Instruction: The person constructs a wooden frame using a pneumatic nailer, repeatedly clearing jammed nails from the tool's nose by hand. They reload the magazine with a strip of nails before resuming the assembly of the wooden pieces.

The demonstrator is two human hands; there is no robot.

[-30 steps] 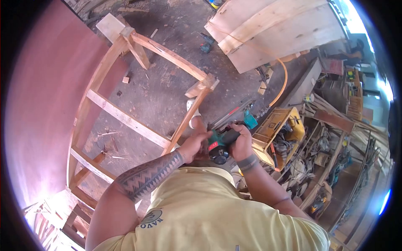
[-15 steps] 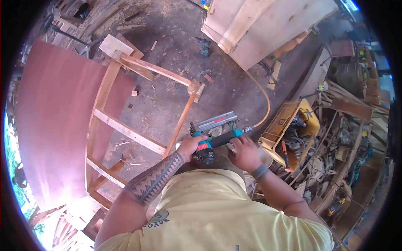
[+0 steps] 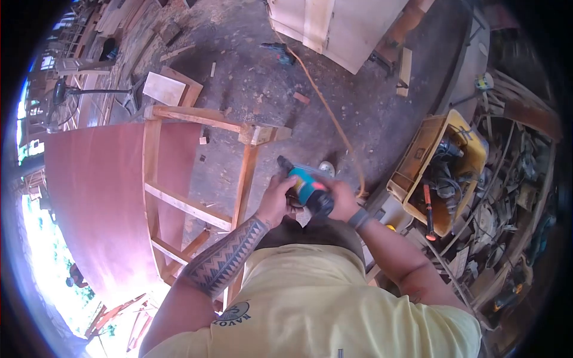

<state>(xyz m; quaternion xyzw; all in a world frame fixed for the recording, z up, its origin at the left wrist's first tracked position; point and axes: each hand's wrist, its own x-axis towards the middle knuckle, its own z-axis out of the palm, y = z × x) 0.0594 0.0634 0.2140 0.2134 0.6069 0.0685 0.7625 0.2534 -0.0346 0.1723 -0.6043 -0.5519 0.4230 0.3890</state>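
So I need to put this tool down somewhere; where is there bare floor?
Bare concrete floor lies between the pale wooden frame and the orange hose. Right side is crowded: the yellow plastic crate full of tools sits against piled scrap.

Both hands cover most of the nailer (image 3: 309, 190), so its nose and trigger stay hidden. The crate's (image 3: 418, 161) tools blur together, and the far boards (image 3: 334, 24) are cut off by the top edge.
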